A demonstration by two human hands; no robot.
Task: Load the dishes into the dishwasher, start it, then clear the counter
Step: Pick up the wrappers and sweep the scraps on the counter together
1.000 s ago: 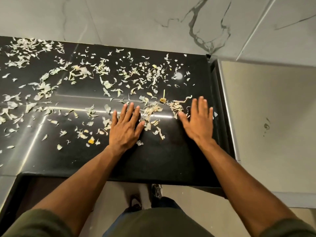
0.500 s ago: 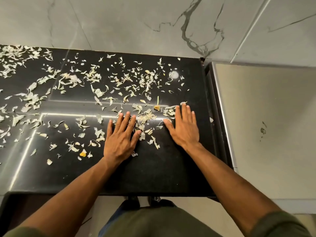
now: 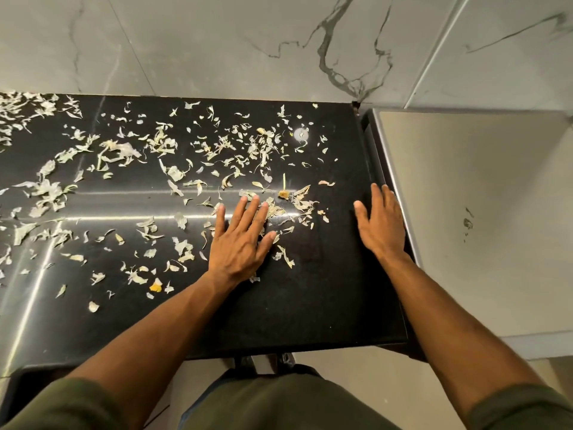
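Now, entered under counter-clearing, which we judge the step in hand; no dishes or dishwasher are in view. Counter (image 3: 325,305): black and glossy, strewn with pale peel scraps (image 3: 173,173), thickest toward the back and left. Our left hand (image 3: 240,240) lies palm-down among them, fingers straight and slightly spread, fingertips at a small heap (image 3: 302,200). Our right hand (image 3: 383,226) lies flat at the counter's right edge, just beside the steel surface (image 3: 480,212), fingers straight and close together, thumb out; it holds nothing. Next move, as we reckon: draw both palms together to rake the heap tight, pressing low so thin flakes do not slip beneath, and keeping them off the front edge.
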